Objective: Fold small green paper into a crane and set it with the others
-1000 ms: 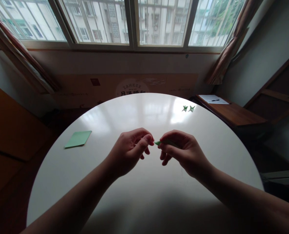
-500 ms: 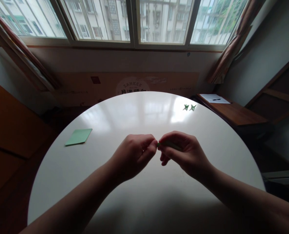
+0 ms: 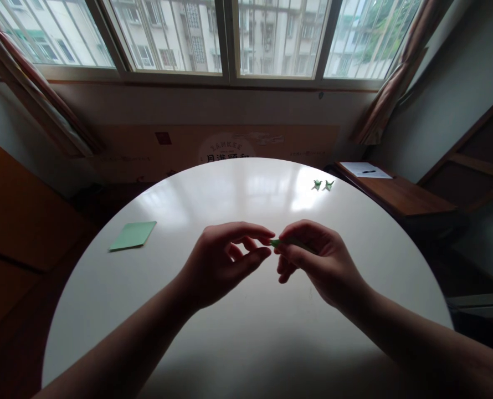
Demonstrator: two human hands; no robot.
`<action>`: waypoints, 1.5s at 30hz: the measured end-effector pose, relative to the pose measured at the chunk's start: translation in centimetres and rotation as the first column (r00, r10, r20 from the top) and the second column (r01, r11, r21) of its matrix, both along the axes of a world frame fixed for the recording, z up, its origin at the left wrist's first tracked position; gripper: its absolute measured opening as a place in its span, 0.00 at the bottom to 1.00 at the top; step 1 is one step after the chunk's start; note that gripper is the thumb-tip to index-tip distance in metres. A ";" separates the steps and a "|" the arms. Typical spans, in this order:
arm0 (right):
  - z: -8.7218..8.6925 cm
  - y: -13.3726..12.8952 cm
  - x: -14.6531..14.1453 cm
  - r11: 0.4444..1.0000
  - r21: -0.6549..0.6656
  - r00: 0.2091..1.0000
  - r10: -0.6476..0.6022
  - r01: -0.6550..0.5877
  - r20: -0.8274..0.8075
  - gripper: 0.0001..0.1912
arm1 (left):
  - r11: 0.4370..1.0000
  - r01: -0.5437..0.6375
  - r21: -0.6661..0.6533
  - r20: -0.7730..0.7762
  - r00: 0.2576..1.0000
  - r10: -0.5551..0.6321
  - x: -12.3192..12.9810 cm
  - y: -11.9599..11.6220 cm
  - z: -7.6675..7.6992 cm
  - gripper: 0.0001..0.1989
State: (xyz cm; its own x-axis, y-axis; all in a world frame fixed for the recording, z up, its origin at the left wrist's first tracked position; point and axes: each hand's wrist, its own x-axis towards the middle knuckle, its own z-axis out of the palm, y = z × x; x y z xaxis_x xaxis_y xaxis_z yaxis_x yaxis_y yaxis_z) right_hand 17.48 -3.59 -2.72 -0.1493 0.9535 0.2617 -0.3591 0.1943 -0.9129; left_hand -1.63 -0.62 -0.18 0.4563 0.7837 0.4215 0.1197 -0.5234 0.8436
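Above the middle of the white table (image 3: pixel 246 332), my right hand (image 3: pixel 319 252) pinches a small piece of folded green paper (image 3: pixel 275 243). Most of the paper is hidden behind the fingers; a short tip sticks out to the left. My left hand (image 3: pixel 225 257) is open beside that tip, thumb and fingers parted. Its index fingertip is at the tip of the paper; whether they touch I cannot tell. Two small folded green paper figures (image 3: pixel 323 185), shaped like birds, stand at the far right of the table. On the left lies a stack of square green paper (image 3: pixel 133 236).
Right of the table is a brown wooden desk (image 3: pixel 421 194) with a white sheet (image 3: pixel 366 170) and a dark pen (image 3: pixel 369 171) on it. Behind the round table's far edge stands a printed orange-brown panel (image 3: pixel 271 141) under the window. An orange cabinet (image 3: pixel 14 221) is at the left.
My left thumb and fingers have come apart, letting go of the paper's tip. More of the green tip now shows. The right hand has kept its pinch and shifted slightly right.
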 end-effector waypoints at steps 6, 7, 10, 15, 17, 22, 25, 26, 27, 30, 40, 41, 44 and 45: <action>0.1 0.2 -0.1 0.992 -0.071 0.993 0.097 -0.102 -0.073 0.05 | 0.994 -0.015 0.106 0.017 1.000 0.013 -0.1 -0.1 0.1 0.04; 0.1 0.2 -0.1 0.990 -0.078 0.990 0.114 -0.120 -0.081 0.06 | 0.992 -0.018 0.122 0.021 1.000 0.016 -0.1 -0.1 0.2 0.04; 0.1 0.2 0.0 0.980 -0.107 0.981 0.158 -0.170 -0.109 0.06 | 0.982 -0.026 0.185 -0.003 1.000 0.027 -0.1 -0.2 0.4 0.04; 0.2 0.3 0.0 0.959 -0.189 0.974 0.190 -0.211 -0.122 0.08 | 0.960 0.006 0.279 -0.066 0.998 0.013 -0.4 -0.1 0.5 0.06; 0.1 0.4 0.0 0.961 -0.190 0.976 0.181 -0.202 -0.121 0.07 | 0.969 -0.004 0.247 -0.052 0.998 0.018 -0.3 0.0 0.4 0.05; 0.0 0.4 0.1 0.977 -0.139 0.980 0.145 -0.163 -0.133 0.06 | 0.993 -0.093 0.071 0.070 0.994 0.089 0.0 0.1 0.2 0.03; 0.1 0.3 0.1 0.980 -0.136 0.982 0.127 -0.146 -0.139 0.06 | 0.996 -0.089 0.021 0.080 0.993 0.087 0.1 0.2 0.2 0.02; 0.2 0.3 0.1 0.979 -0.141 0.982 0.124 -0.144 -0.143 0.06 | 0.997 -0.076 0.015 0.070 0.995 0.075 0.1 0.3 0.2 0.02; 0.2 0.3 0.1 0.978 -0.149 0.981 0.124 -0.146 -0.148 0.06 | 0.998 -0.062 0.011 0.057 0.997 0.061 0.0 0.3 0.2 0.02; 0.3 0.3 -0.1 0.970 -0.174 0.977 0.143 -0.170 -0.160 0.07 | 1.000 -0.018 0.010 0.042 0.999 0.018 0.0 0.2 0.2 0.03; 0.0 0.2 -0.3 0.939 -0.246 0.959 0.190 -0.240 -0.212 0.07 | 0.999 0.001 -0.037 0.047 0.999 0.001 0.0 0.0 0.2 0.03; 0.0 0.2 -0.3 0.939 -0.247 0.959 0.188 -0.239 -0.212 0.07 | 0.999 0.004 -0.042 0.047 0.999 -0.002 0.0 0.0 0.2 0.03; 0.1 0.2 -0.3 0.944 -0.245 0.964 0.174 -0.222 -0.202 0.07 | 0.998 0.009 -0.068 0.054 0.999 -0.005 0.1 0.0 0.0 0.02; 0.1 0.2 -0.3 0.947 -0.242 0.966 0.166 -0.213 -0.199 0.07 | 0.996 0.006 -0.087 0.057 0.998 -0.001 0.2 0.0 -0.1 0.01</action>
